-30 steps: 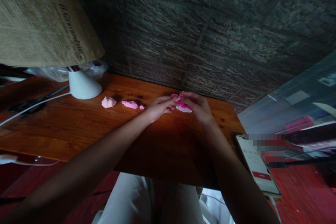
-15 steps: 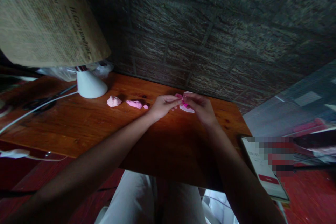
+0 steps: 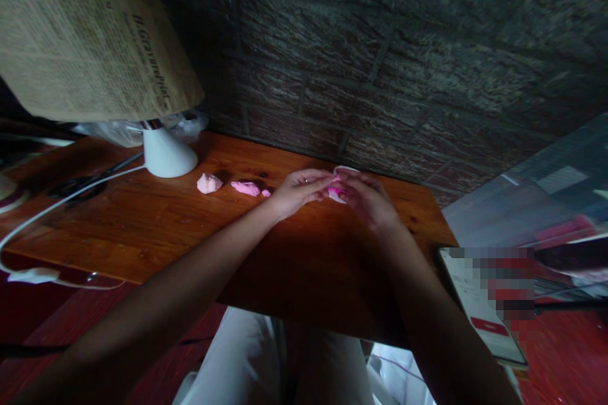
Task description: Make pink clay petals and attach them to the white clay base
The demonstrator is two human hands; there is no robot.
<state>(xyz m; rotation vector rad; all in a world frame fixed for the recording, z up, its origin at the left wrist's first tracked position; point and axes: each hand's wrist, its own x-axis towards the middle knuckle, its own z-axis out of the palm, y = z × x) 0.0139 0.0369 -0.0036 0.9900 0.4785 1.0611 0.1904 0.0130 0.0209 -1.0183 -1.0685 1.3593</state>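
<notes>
My left hand and my right hand meet over the far side of the wooden table, fingers pinched together. Between the fingertips is a bit of bright pink clay, mostly hidden by them. Just behind and under it shows a pale round piece, part covered by the hands. To the left of my left hand lie a pink clay lump, a tiny pink clay bit and a paler pink clay lump.
A lamp with a newsprint shade stands at the left, its white cord running over the table. Black scissors lie behind the cord. A tablet sits at the right edge. A stone-pattern wall rises behind.
My fingers have shifted on the pink clay and now hide more of it; my right hand has turned slightly. The whole view has moved a little. The clay lumps on the table stay put.
</notes>
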